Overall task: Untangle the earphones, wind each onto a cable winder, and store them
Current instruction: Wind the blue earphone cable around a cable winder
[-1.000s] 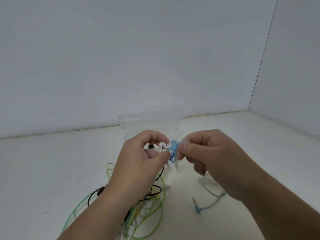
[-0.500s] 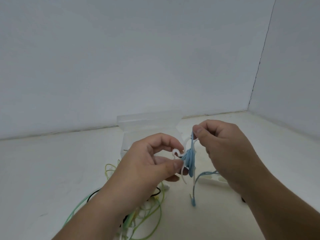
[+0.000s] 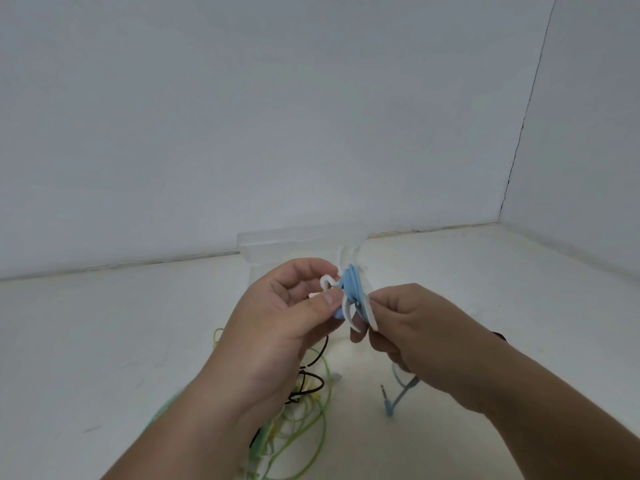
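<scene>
Since the frame half a second earlier, the right hand (image 3: pixel 426 337) has dropped from above the coil to its lower right side, and the cable it was drawing upward now lies against the wraps.

Grip. The left hand (image 3: pixel 277 327) clasps the white cable winder (image 3: pixel 347 306) between thumb and curled forefinger, the thumb pressed on the winder's near left face just below its hooked end. The right hand pinches the blue earphone cable (image 3: pixel 351 284) with thumb and forefinger at the winder's lower right rim; its other fingers are curled beneath. Both hands are held above the table (image 3: pixel 519 289), close together, with the winder between them.

Cable. Several blue turns are bundled round the winder's waist, between its white flanges. A loose blue tail emerges under the right hand and hangs down to an angled plug (image 3: pixel 387 400), whose metal tip points up and to the left. Whether the plug touches the table cannot be told.

Surroundings. Near and to the left, partly hidden by the left forearm, a tangle of earphones (image 3: pixel 311 420) in green, yellow and black lies on the table. Directly beyond the hands stands a clear plastic box (image 3: pixel 273 245), its far edge close to the wall (image 3: pixel 311 116). A second wall meets the first at a corner on the far right.
</scene>
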Available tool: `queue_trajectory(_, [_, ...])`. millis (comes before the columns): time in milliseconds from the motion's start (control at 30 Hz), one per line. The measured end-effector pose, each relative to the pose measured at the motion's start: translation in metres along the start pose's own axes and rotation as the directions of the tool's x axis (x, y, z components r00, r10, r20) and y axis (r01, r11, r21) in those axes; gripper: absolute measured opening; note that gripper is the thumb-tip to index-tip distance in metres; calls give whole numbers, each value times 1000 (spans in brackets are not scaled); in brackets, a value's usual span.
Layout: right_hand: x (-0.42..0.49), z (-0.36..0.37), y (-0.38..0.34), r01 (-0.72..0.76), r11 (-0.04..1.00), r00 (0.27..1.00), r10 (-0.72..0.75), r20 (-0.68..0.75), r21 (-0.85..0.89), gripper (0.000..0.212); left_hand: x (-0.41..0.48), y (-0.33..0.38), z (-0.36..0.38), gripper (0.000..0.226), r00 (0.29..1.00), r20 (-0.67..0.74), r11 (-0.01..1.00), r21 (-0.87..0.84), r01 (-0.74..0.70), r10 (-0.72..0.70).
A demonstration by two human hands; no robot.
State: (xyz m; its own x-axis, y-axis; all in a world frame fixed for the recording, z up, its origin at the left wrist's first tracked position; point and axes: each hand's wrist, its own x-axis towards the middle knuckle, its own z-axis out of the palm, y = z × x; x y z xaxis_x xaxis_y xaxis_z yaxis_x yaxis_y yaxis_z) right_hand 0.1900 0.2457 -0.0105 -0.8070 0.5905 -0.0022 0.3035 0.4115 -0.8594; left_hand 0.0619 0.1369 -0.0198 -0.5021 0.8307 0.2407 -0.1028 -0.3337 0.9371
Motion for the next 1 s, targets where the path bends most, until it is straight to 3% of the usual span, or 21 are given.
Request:
queue_trajectory(167, [-4,1,-2,34,998,988,-41,147,47,37,4,0,-2,26,991,-125,992,-118,39,-53])
queue_trajectory(300, [-7,0,-4,84,996,984,-80,157,-21,28,7,-2,-3,20,984,-168,995,-89,38,-52])
queue_trajectory(467, [-10,-3,-10,148,989,988,-147,37,-26,21,5,-2,-7,19,970,-237,987,163,-10,49])
queue_trajectory(567, [-11,-5,-13,220,975,973,-219,-69,15,22,0,0,-6,18,977,-161,879,475,-48,140])
queue_trajectory(733, [-9,-5,-11,306,936,927,-335,-169,-176,25,-1,-5,-2,23,977,-111,724,688,-58,183])
queue_trajectory(867, [-5,-4,-6,344,898,881,-409,-236,-275,23,-2,-6,-2,24,983,-46,669,738,-87,179])
queue_trajectory(1000, [2,-7,0,327,879,820,-446,-359,-347,21,-3,-5,-1,25,995,1,774,629,-80,102])
